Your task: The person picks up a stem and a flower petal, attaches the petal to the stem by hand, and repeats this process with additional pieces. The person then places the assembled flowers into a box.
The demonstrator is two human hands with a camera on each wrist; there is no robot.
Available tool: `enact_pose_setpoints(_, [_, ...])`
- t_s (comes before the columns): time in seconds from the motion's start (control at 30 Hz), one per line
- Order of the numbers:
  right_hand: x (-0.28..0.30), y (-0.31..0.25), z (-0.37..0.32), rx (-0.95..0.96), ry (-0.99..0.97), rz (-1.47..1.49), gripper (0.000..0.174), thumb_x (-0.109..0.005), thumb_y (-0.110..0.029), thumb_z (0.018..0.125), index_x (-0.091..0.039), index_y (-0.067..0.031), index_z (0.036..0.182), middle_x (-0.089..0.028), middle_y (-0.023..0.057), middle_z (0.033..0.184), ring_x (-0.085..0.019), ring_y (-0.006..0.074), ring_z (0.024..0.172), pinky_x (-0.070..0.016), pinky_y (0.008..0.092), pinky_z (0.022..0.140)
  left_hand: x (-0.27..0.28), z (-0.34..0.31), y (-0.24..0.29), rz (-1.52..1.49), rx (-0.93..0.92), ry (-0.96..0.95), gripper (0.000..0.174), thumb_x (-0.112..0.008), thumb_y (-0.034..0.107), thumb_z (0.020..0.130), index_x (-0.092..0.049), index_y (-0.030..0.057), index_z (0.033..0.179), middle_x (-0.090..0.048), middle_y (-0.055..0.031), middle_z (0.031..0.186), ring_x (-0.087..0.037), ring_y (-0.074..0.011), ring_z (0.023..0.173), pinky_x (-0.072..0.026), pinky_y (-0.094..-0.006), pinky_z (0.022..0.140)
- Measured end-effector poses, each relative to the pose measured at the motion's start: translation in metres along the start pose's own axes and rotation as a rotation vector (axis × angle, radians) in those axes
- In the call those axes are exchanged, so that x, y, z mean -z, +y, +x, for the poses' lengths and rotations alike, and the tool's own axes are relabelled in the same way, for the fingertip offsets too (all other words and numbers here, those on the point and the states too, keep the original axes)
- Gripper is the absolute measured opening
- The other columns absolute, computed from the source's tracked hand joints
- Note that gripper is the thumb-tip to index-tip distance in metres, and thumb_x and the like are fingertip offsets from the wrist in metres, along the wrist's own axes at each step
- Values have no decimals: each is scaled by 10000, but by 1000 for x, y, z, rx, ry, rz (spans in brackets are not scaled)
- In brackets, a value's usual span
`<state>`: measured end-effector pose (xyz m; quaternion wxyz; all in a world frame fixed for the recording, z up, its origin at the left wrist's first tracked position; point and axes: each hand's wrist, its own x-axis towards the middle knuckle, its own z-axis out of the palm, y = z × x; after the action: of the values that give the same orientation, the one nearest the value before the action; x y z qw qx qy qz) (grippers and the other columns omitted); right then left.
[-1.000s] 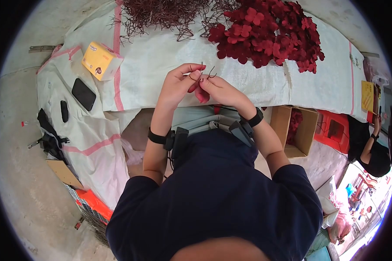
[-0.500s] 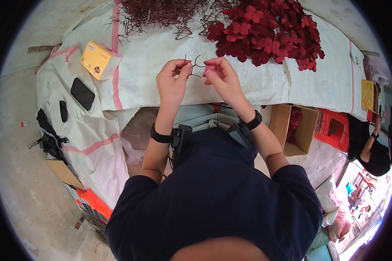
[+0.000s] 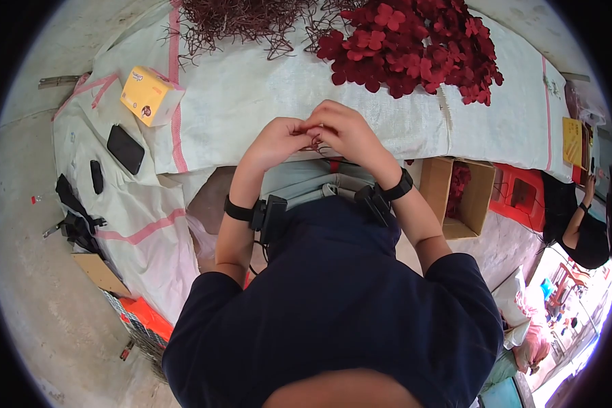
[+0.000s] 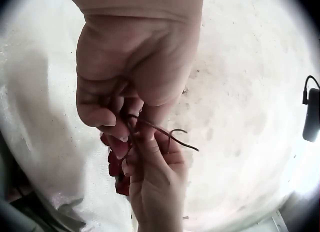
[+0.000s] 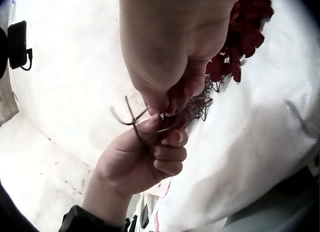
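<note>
My two hands meet over the front of the covered table. The left hand (image 3: 279, 143) has its fingers curled and pinches a thin, dark red branched wire stem (image 4: 170, 134). Against it, the right hand (image 3: 349, 136) brings thumb and fingertips together on the same stem. Forked ends of the stem stick out past the fingers in both wrist views. Its middle is hidden between the fingertips. Beyond the hands lies a heap of dark red fabric flower petals (image 3: 415, 51), with a tangle of similar branched stems (image 3: 241, 27) to its left.
On the left are a yellow tissue pack (image 3: 146, 95), a phone (image 3: 126, 149) and a small black object (image 3: 97, 177). A cardboard box (image 3: 479, 197) with red petals stands below the table's right side, beside a red stool (image 3: 520, 197). Another person (image 3: 581, 231) is at far right.
One second ago the hands were together with a red petal showing below them. They then parted, the stem in the left hand; now they have closed together again, nearer the body.
</note>
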<state>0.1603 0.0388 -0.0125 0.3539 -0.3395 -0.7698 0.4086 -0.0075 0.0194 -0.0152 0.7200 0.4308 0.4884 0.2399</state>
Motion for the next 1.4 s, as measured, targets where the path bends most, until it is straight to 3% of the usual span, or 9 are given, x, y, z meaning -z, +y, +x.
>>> enact_pose_setpoints(0.17, [3, 4, -3, -414, 71, 350, 77, -540, -31, 757, -550, -13, 832, -537, 27, 681, -515, 82, 578, -430, 211, 497, -4, -3, 10, -126, -231, 233, 157, -530, 87, 780, -579, -16, 888, -581, -85, 840, -543, -115, 777, -429, -225, 683])
enact_pose_setpoints(0.47, [0, 10, -1, -509, 85, 503, 107, -508, -18, 772, -505, 4, 877, -536, 21, 685, -509, 57, 585, -424, 190, 503, -6, -5, 6, 304, -406, 219, 143, -495, 69, 805, -569, -7, 900, -562, -40, 837, -515, -94, 730, -409, -200, 662])
enact_pose_setpoints(0.73, [32, 45, 19, -212, 207, -31, 240, -568, -31, 702, -535, -48, 939, -565, 48, 845, -549, 166, 743, -439, 251, 615, 6, -15, -3, 186, -214, 191, 145, -481, 39, 803, -578, -11, 899, -571, -44, 785, -519, -88, 720, -422, -217, 671])
enact_pose_setpoints(0.8, [50, 41, 30, -131, 412, -721, 311, -615, -76, 649, -563, -114, 953, -550, 47, 945, -512, 234, 884, -430, 304, 686, 7, -15, -8, 98, -247, 248, 152, -475, 36, 802, -575, -13, 906, -572, -52, 779, -524, -95, 706, -424, -222, 661])
enact_pose_setpoints(0.87, [59, 58, 36, -57, 374, -831, 301, -620, -87, 641, -574, -124, 936, -547, 46, 954, -495, 241, 904, -423, 316, 703, 9, -15, -12, 55, -266, 277, 155, -472, 34, 802, -573, -14, 909, -573, -57, 776, -527, -98, 700, -425, -225, 656])
enact_pose_setpoints(0.97, [68, 73, 39, 94, 296, -1046, 280, -631, -109, 626, -597, -143, 902, -540, 46, 970, -462, 257, 945, -408, 340, 736, 13, -16, -18, 443, -207, 331, 148, -457, 35, 799, -561, -17, 890, -563, -81, 747, -532, -132, 671, -423, -244, 640])
enact_pose_setpoints(1.23, [69, 58, 33, 97, 621, -739, 169, -627, -125, 668, -634, -125, 836, -554, 38, 959, -514, 227, 846, -418, 310, 705, 22, -12, -32, 857, -203, 392, 170, -400, 84, 812, -530, -26, 805, -534, -113, 701, -510, -167, 673, -403, -278, 630])
enact_pose_setpoints(1.33, [71, 61, 22, -626, 483, 206, 180, -612, -138, 702, -620, -99, 878, -574, 45, 894, -543, 213, 702, -430, 277, 618, 20, -10, -23, 624, -134, 404, 176, -395, 95, 812, -525, -22, 790, -532, -89, 695, -491, -143, 671, -391, -255, 620])
enact_pose_setpoints(1.4, [67, 64, 15, -640, 435, 197, 196, -611, -148, 703, -610, -91, 890, -572, 49, 866, -541, 212, 666, -432, 287, 593, 18, -9, -17, 504, -99, 409, 179, -392, 100, 812, -522, -20, 783, -531, -77, 693, -482, -130, 670, -385, -244, 615])
